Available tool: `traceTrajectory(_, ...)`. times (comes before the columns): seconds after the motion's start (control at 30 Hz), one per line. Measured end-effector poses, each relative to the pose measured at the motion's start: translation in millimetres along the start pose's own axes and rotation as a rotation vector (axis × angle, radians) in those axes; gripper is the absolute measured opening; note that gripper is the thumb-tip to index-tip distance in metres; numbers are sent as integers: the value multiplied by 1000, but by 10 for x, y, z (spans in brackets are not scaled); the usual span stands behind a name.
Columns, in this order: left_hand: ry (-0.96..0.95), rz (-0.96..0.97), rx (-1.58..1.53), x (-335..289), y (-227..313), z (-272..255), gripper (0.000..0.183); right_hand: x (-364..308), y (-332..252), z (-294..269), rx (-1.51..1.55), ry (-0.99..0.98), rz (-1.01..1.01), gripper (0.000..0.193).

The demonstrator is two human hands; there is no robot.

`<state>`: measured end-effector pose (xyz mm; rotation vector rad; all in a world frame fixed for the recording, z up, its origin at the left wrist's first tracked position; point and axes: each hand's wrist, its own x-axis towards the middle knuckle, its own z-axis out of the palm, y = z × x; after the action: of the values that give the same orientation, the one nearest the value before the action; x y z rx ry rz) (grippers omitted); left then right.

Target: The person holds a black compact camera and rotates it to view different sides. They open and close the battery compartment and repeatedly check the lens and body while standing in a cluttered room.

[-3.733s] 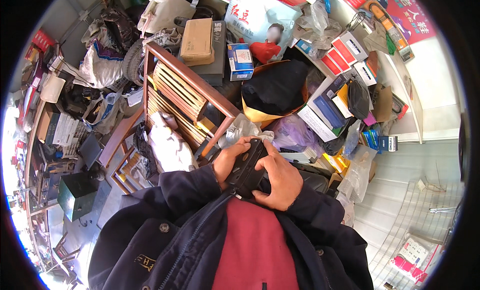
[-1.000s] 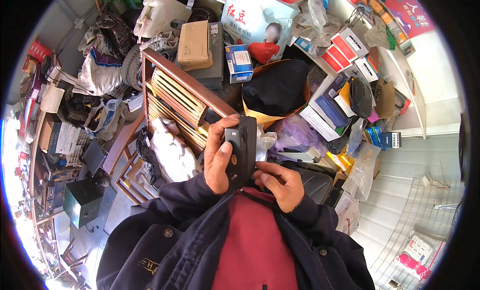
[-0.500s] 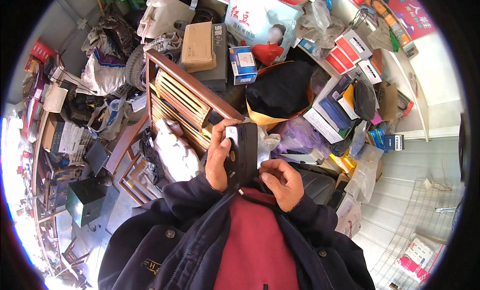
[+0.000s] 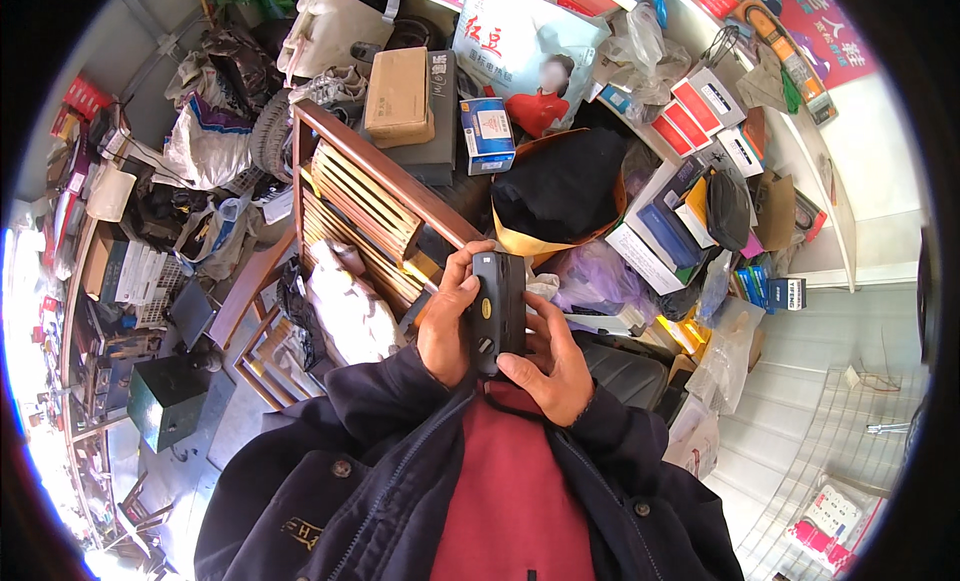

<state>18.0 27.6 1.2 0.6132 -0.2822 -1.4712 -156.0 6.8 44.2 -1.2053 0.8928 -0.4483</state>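
Note:
In front of my chest I hold a small black box-shaped device [image 4: 500,306] with a yellow oval label on its face. It stands roughly upright between my palms. My left hand [image 4: 445,321] grips its left side, fingers curled over the upper edge. My right hand [image 4: 556,363] holds the right side, thumb at the lower edge and fingers behind, partly hidden. Below it a dark strap or cord [image 4: 513,402] crosses my red shirt; whether it joins the device I cannot tell.
Beyond my hands stands a slatted wooden chair [image 4: 365,196] with white cloth [image 4: 350,301]. Further off are a cardboard box [image 4: 400,96], a blue-and-white box [image 4: 488,136] and a black cloth bundle [image 4: 560,186]. Purple plastic bags [image 4: 600,281] lie to the right, near stacked boxes [image 4: 665,226].
My right hand has come up and in, from loose beside the device to gripping its right side. The device has turned and shifted slightly right; pale parts at its edges no longer show.

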Motion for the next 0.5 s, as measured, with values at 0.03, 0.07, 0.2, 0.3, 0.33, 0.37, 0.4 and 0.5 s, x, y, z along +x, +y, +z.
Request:
traceTrajectory(0.03, 6, -13, 4, 1, 9, -3, 48, 2, 6, -5, 8, -7, 4, 90)
traceTrajectory(0.07, 11, -26, 8, -1, 21, -5, 48, 4, 9, -9, 17, -14, 8, 90)
traceTrajectory(0.2, 25, -29, 4, -13, 38, 25, 47, 15, 8, -15, 15, -8, 16, 91)
traceTrajectory(0.3, 20, -35, 33, -5, 56, 26, 47, 19, 14, -11, 20, -5, 20, 92)
traceTrajectory(0.33, 26, -38, 56, 2, 58, 23, 48, 24, 20, -11, 27, -11, 21, 92)
traceTrajectory(0.37, 22, -33, 75, 8, 60, 18, 48, 25, 28, -11, 56, -17, 30, 92)
traceTrajectory(0.4, 38, -40, 104, 12, 60, 14, 48, 29, 38, -11, 39, -16, 16, 92)
traceTrajectory(0.5, 7, -31, 67, 13, 53, 13, 48, 39, 69, -24, 44, -10, 4, 92)
